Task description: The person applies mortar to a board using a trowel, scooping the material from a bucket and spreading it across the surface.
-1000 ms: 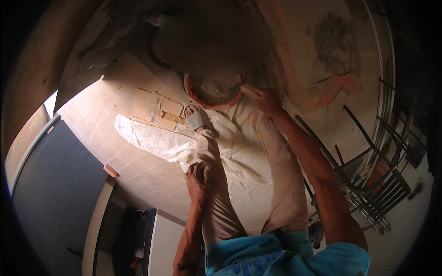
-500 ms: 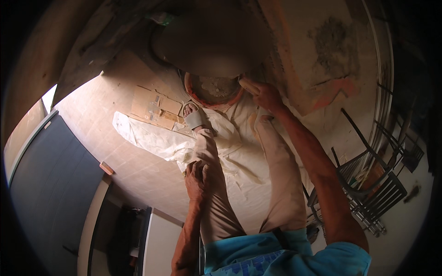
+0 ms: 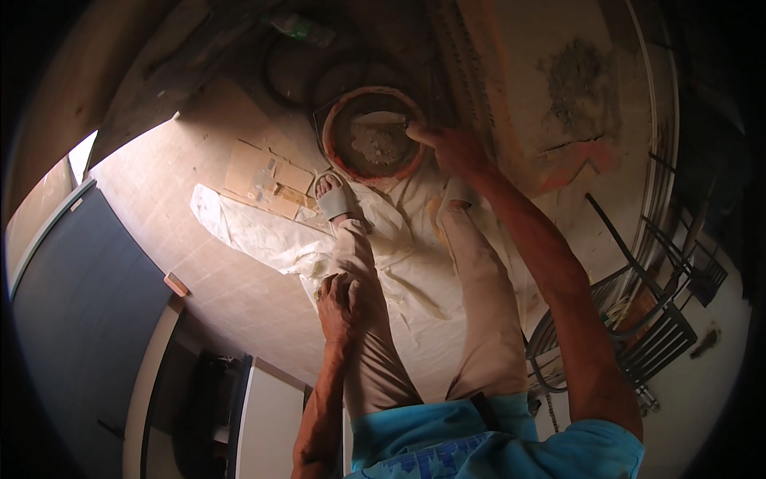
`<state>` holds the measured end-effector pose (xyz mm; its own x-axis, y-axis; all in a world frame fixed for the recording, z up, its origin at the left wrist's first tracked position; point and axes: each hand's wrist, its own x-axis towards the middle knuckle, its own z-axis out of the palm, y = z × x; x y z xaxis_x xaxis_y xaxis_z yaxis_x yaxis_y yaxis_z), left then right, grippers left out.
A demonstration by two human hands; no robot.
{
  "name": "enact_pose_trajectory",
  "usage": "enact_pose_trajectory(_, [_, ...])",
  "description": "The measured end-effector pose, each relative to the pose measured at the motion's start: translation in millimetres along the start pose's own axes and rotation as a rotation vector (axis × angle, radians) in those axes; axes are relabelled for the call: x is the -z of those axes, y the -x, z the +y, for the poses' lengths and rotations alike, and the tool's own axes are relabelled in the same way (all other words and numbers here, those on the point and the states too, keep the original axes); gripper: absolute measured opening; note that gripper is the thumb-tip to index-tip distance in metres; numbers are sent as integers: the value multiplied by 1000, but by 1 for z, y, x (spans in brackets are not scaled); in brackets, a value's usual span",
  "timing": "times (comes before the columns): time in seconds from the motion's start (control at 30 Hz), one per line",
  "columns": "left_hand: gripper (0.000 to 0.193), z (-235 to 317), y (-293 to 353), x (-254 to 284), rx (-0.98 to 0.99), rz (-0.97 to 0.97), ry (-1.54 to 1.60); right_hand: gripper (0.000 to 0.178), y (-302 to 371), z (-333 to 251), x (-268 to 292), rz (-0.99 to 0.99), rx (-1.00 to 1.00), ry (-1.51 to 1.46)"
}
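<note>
My right hand (image 3: 455, 148) is closed round the handle of a trowel (image 3: 380, 118), whose flat pale blade lies inside a round reddish-rimmed basin (image 3: 329, 132). A lumpy grey mortar mix (image 3: 378, 147) fills the basin's bottom below the blade. My left hand (image 3: 338, 302) rests on my left knee, fingers bent and a little apart, with no tool showing in it. A small yellowish spot shows at its edge, too small to name.
Crumpled white sheeting (image 3: 263, 239) lies under my feet, beside flattened cardboard (image 3: 267, 180). A clear bottle (image 3: 302, 30) lies beyond the basin. At right stands a dark metal chair (image 3: 658, 343); at left, a dark panel (image 3: 88, 295) and a small reddish block (image 3: 175, 284).
A dark blurred shape over the basin's far part is gone, showing the mortar and blade. My right hand has shifted slightly, bringing the trowel over the basin. My left hand stays on the knee.
</note>
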<state>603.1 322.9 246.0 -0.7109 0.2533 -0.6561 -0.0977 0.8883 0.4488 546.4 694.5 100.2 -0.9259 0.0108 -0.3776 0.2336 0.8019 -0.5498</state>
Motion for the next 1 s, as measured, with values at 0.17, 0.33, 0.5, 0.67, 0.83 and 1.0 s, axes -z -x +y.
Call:
enact_pose_trajectory(0.17, [35, 1, 1, 3, 10, 13, 20, 51, -6, -12, 12, -248, 6, 261])
enact_pose_trajectory(0.33, [35, 3, -1, 1, 3, 20, 19, 46, 10, 0, 24, -276, 153, 412])
enact_pose_trajectory(0.5, [36, 0, 0, 1, 22, 5, 37, 48, 24, -11, 45, -276, 132, 485])
enact_pose_trajectory(0.67, [34, 7, -2, 4, 18, 29, 21, 26, 31, -23, 41, -216, 123, 417])
enact_pose_trajectory(0.83, [34, 1, -4, 0, -6, 27, 0, 29, 22, -14, 22, -267, 122, 456])
enact_pose_trajectory(1.0, [33, 5, -5, 4, 8, 40, 6, 39, 9, -31, 34, -154, -39, 497])
